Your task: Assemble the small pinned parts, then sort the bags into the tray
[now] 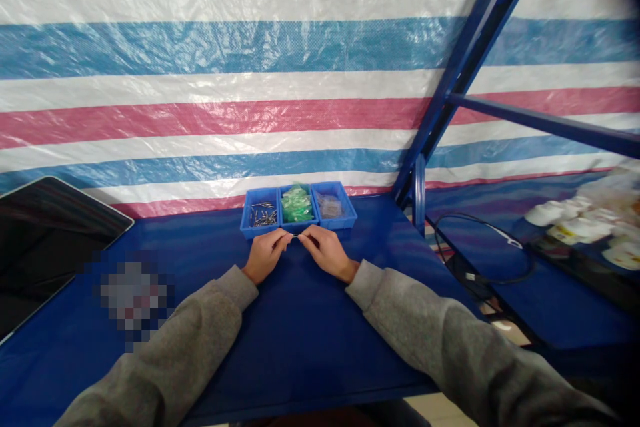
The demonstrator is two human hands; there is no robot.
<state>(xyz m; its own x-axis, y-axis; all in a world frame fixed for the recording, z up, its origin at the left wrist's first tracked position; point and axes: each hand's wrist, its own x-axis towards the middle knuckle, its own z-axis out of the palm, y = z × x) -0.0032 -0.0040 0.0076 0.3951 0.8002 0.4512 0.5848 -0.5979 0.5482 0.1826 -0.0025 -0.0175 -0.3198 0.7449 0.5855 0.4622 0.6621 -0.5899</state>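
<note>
My left hand [269, 253] and my right hand [326, 251] face each other just in front of three blue bins. Fingertips of both hands are pinched around the ends of a small thin dark piece [295, 235], mostly hidden by the fingers, so its kind cannot be made out. In the left bin [245, 227] lie several slim metal pieces [263, 217]. The middle bin holds a heap of green plastic pieces [297, 204]. Clear, see-through plastic pieces [329, 205] fill part of the right bin [349, 219].
A black-screened panel [45, 247] stands at the left, near a blurred-out patch [134, 297]. At right are a blue metal frame [435, 120], a black cable [480, 280] and several white containers [575, 220] on another blue surface. Striped sheeting [225, 47] hangs behind.
</note>
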